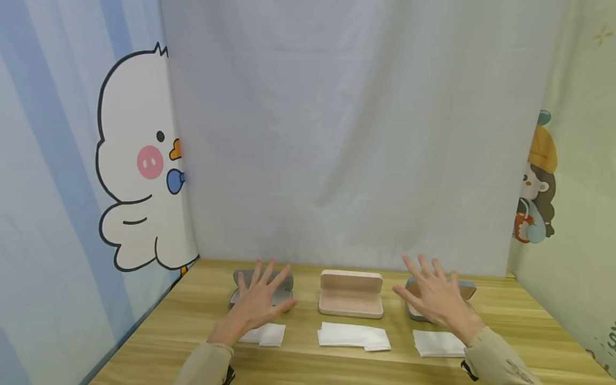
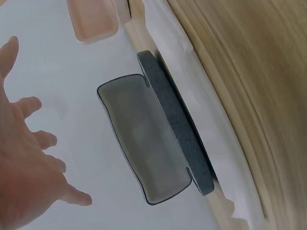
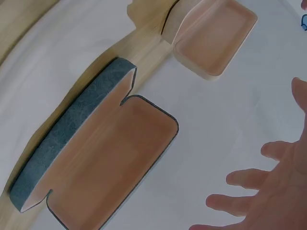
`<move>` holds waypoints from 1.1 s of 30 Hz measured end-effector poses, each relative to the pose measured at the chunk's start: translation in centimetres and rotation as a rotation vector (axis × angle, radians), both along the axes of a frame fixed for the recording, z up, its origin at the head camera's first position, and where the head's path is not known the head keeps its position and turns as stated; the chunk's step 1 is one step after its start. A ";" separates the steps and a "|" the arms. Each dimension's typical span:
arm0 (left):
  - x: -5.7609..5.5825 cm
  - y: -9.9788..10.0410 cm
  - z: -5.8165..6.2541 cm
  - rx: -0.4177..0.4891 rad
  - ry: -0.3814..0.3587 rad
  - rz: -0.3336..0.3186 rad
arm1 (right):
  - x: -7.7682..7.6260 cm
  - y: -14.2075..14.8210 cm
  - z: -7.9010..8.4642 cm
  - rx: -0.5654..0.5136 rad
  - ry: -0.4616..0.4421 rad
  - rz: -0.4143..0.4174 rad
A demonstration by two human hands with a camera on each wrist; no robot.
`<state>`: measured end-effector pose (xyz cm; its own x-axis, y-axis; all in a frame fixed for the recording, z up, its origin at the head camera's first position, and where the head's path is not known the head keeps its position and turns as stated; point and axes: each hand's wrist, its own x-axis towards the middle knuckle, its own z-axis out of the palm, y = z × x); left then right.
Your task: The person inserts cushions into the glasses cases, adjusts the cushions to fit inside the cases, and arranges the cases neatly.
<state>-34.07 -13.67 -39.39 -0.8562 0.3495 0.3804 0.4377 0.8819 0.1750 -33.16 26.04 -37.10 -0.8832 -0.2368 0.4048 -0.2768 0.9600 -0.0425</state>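
Observation:
My left hand [image 1: 257, 305] is held with spread fingers over the left glasses case, and nothing is in it. That grey case [image 2: 144, 139] lies with its lid up. Fingers spread wide, my right hand [image 1: 440, 299] overlaps the right glasses case in the head view. Blue-grey outside and tan inside, this case [image 3: 120, 158] is also open. Between the hands a cream glasses case [image 1: 351, 305] stands open on the table. In front of the cases lie folded white cloths: a left one [image 1: 272, 335], a middle one [image 1: 353, 337] and a right one [image 1: 439, 344].
The cases and cloths are on a wood-grain table [image 1: 298, 369]. A pale grey curtain [image 1: 346, 133] hangs behind its far edge. On the left is a blue curtain [image 1: 62, 214] with a cartoon bird, and on the right a pale green one [image 1: 577, 256].

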 end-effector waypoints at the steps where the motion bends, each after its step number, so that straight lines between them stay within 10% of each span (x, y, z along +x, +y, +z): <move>1: -0.1 -0.2 0.1 0.003 -0.001 0.003 | -0.1 -0.3 0.0 0.003 0.011 0.006; 17: -0.4 -8.4 0.7 0.319 -0.057 0.034 | -2.1 -8.7 0.9 -0.172 0.071 0.260; 24: 0.0 -12.4 0.0 0.786 -0.599 0.002 | -2.8 -14.0 0.1 -0.535 -0.074 0.415; 33: 1.0 -15.2 -2.5 0.996 -1.108 -0.138 | -1.7 -19.2 -2.9 -1.153 -0.808 0.400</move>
